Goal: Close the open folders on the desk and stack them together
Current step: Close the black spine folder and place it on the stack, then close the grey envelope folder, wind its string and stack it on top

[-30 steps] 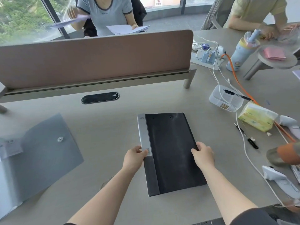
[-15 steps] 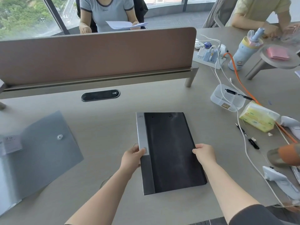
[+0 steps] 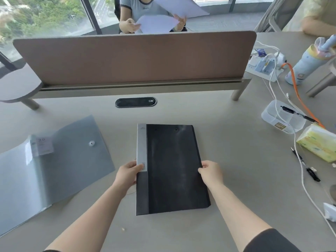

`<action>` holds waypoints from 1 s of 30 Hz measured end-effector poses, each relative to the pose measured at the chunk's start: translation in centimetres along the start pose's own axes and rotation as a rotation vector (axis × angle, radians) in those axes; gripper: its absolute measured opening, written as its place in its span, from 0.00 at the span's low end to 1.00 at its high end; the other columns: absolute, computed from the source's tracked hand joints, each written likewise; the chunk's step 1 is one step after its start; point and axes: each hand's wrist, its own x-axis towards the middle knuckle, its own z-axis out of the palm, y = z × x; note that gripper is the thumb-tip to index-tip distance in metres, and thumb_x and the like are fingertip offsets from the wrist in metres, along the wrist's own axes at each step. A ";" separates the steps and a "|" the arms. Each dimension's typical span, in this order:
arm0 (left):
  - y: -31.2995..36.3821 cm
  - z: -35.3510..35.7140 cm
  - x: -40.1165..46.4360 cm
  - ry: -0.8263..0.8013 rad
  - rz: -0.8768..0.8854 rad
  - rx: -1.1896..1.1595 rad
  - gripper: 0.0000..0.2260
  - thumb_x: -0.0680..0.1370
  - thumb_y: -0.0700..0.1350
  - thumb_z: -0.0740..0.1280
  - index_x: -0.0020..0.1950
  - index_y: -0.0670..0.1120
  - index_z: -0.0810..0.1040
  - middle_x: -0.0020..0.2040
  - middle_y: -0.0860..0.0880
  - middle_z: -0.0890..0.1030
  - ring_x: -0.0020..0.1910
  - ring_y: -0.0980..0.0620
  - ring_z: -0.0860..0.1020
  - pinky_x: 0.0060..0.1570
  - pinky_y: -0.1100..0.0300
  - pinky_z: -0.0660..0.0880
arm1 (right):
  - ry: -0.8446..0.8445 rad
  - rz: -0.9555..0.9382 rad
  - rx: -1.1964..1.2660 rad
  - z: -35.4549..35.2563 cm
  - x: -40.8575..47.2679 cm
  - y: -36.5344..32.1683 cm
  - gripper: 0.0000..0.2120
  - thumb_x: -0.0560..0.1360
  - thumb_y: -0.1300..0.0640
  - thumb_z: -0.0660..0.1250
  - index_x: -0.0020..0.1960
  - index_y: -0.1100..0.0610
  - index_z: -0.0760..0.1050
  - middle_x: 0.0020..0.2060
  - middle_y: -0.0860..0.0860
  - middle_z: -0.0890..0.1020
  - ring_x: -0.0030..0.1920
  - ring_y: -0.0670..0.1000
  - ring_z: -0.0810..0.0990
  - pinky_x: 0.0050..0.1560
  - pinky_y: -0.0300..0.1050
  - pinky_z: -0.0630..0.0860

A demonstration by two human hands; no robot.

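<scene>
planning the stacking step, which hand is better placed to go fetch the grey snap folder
Left. The left hand sits on the black folder's spine edge, the side facing the grey snap folder. The right hand would likely have to cross over the black folder.

Grey folder (image 3: pixel 54 164) cut off by the left picture edge at the desk's (image 3: pixel 236 160) left edge, its label print too blurred to read, tissue pack (image 3: pixel 318 144) and white cable (image 3: pixel 305 186) clipped at the right edge, black folder's (image 3: pixel 172 168) spine text illegible
</scene>
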 end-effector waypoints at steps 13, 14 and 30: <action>-0.3 -2.1 0.2 0.030 0.045 0.011 0.10 0.79 0.48 0.67 0.58 0.48 0.82 0.48 0.49 0.85 0.46 0.50 0.83 0.44 0.55 0.81 | 0.016 -0.035 -0.113 1.7 -0.4 -1.3 0.12 0.74 0.60 0.66 0.57 0.57 0.79 0.50 0.52 0.83 0.48 0.55 0.80 0.45 0.44 0.73; -0.5 -2.1 0.1 0.040 0.057 0.007 0.10 0.79 0.49 0.67 0.58 0.49 0.82 0.48 0.49 0.85 0.48 0.47 0.83 0.47 0.51 0.82 | 0.034 -0.035 -0.141 1.6 -0.5 -1.5 0.14 0.75 0.58 0.65 0.60 0.57 0.78 0.53 0.53 0.83 0.51 0.56 0.80 0.48 0.45 0.73; -3.6 -11.4 -4.4 0.492 0.165 0.176 0.12 0.78 0.42 0.65 0.60 0.46 0.81 0.58 0.50 0.82 0.55 0.52 0.79 0.56 0.61 0.72 | -0.112 -0.675 -0.086 8.6 -7.0 -14.1 0.15 0.78 0.61 0.62 0.63 0.53 0.76 0.53 0.47 0.77 0.44 0.44 0.76 0.47 0.40 0.71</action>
